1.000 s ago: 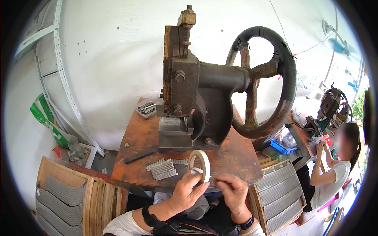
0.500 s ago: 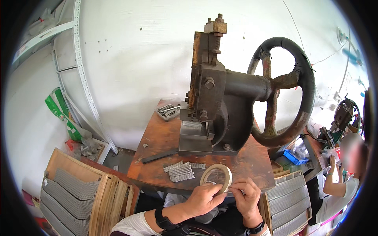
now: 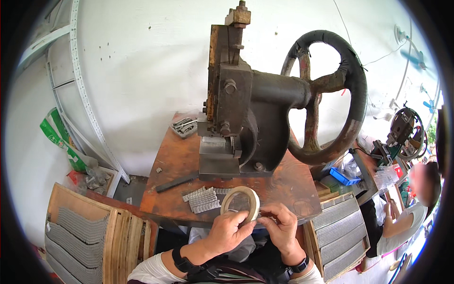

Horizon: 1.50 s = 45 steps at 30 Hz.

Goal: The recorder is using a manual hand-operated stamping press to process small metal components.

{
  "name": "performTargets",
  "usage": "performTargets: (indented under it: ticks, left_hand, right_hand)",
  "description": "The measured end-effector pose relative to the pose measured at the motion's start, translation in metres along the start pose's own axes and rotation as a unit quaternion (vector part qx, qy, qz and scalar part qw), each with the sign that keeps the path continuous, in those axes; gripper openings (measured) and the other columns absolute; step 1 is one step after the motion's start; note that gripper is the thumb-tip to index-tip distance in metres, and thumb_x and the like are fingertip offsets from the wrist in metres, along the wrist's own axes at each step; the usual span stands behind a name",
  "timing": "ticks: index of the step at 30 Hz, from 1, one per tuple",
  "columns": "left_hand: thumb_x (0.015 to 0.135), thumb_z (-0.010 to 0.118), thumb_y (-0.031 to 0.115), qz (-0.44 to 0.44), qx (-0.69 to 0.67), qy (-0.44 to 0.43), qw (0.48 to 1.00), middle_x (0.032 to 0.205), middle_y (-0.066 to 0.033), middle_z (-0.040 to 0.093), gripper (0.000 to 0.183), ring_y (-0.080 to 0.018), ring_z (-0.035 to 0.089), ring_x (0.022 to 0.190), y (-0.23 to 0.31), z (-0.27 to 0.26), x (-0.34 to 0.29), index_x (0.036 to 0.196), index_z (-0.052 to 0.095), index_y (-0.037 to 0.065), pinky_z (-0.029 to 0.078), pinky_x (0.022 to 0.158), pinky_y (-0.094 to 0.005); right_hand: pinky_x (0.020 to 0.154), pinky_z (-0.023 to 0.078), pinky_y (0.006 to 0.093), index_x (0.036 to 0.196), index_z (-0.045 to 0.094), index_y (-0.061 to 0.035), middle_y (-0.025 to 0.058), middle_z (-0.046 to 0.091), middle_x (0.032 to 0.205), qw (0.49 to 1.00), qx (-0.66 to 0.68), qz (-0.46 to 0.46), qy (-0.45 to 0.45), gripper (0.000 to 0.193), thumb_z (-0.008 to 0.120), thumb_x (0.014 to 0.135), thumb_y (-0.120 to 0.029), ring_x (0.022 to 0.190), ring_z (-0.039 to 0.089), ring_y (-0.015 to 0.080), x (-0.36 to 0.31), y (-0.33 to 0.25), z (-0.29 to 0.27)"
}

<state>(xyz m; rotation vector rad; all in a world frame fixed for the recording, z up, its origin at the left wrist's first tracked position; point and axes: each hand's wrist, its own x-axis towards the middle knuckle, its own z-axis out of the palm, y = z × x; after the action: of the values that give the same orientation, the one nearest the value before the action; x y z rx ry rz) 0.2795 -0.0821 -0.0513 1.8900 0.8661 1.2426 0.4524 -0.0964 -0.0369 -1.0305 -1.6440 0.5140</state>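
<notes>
A cream-coloured roll of tape (image 3: 254,204) stands on edge at the front of the wooden table. My left hand (image 3: 228,232) grips its lower rim between thumb and fingers. Close against the roll's lower right edge, my right hand (image 3: 282,228) has thumb and forefinger pinched together; what lies between those fingertips is too small to make out. Just left of the roll, several short ribbed metal strips (image 3: 204,200) lie side by side on the table. Behind them is a dark flat metal bar (image 3: 177,181).
A hand press (image 3: 231,113) with a big handwheel (image 3: 357,94) stands on the table (image 3: 293,189). A clear box of metal parts (image 3: 184,127) sits behind. Wooden trays of metal strips (image 3: 80,236) flank the table; another tray (image 3: 338,236) is right. A person (image 3: 402,225) sits far right.
My view has shifted, so the whole scene sits further left and higher. Both hands stay at the tape roll, with the right fingers still pinched at its edge.
</notes>
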Motion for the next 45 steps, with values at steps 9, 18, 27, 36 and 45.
performTargets:
  ticks: [9, 18, 27, 36, 45]
  left_hand:
    - [0.082, 0.069, 0.021, 0.069, 0.11, 0.01, 0.991, 0.065, -0.0134, 0.059, 0.02, -0.0318, 0.058, 0.061, -0.002, -0.003, 0.005, 0.086, 0.061, 0.003, 0.045, 0.055, -0.0395]
    - [0.083, 0.065, 0.017, 0.076, 0.092, -0.004, 0.993, 0.07, -0.0101, 0.062, 0.018, -0.0294, 0.059, 0.066, -0.004, -0.002, 0.009, 0.091, 0.064, 0.001, 0.041, 0.066, -0.0387]
    - [0.083, 0.064, 0.017, 0.103, 0.164, 0.013, 0.981, 0.07, -0.007, 0.061, 0.014, -0.0263, 0.059, 0.067, -0.001, -0.006, 0.009, 0.09, 0.065, 0.005, 0.038, 0.072, -0.0366]
    - [0.077, 0.066, 0.014, 0.162, 0.227, 0.051, 0.959, 0.062, -0.0034, 0.053, 0.011, -0.0233, 0.055, 0.06, -0.002, -0.006, 0.009, 0.084, 0.064, 0.006, 0.036, 0.07, -0.0369]
    - [0.072, 0.068, 0.015, 0.184, 0.294, 0.055, 0.936, 0.064, -0.0017, 0.051, 0.017, -0.0197, 0.053, 0.063, 0.0, -0.007, 0.006, 0.085, 0.063, 0.006, 0.034, 0.081, -0.0396]
  right_hand:
    - [0.064, 0.049, 0.0322, 0.082, 0.059, -0.0023, 0.0081, 0.063, 0.08, 0.994, -0.081, -0.068, 0.022, 0.018, 0.071, 0.073, 0.006, 0.072, 0.062, 0.0237, -0.001, -0.005, 0.0]
    - [0.064, 0.046, 0.0255, 0.084, 0.057, -0.0012, 0.0069, 0.061, 0.081, 0.999, -0.014, 0.006, 0.05, 0.012, 0.066, 0.08, 0.006, 0.071, 0.058, 0.0156, -0.006, 0.01, -0.006]
    - [0.074, 0.049, 0.0243, 0.101, 0.063, -0.0005, 0.0055, 0.064, 0.092, 0.98, 0.144, 0.131, 0.03, 0.021, 0.069, 0.081, 0.002, 0.083, 0.06, 0.0119, -0.009, 0.011, -0.012]
    - [0.065, 0.053, 0.0311, 0.094, 0.066, -0.0017, 0.0103, 0.066, 0.088, 0.994, -0.093, -0.046, -0.031, 0.028, 0.081, 0.071, -0.01, 0.076, 0.064, 0.0231, -0.004, -0.008, -0.015]
    - [0.066, 0.049, 0.0323, 0.087, 0.068, -0.0014, 0.011, 0.067, 0.085, 0.989, -0.141, -0.048, -0.004, 0.019, 0.076, 0.07, -0.002, 0.075, 0.062, 0.0254, -0.001, -0.009, -0.006]
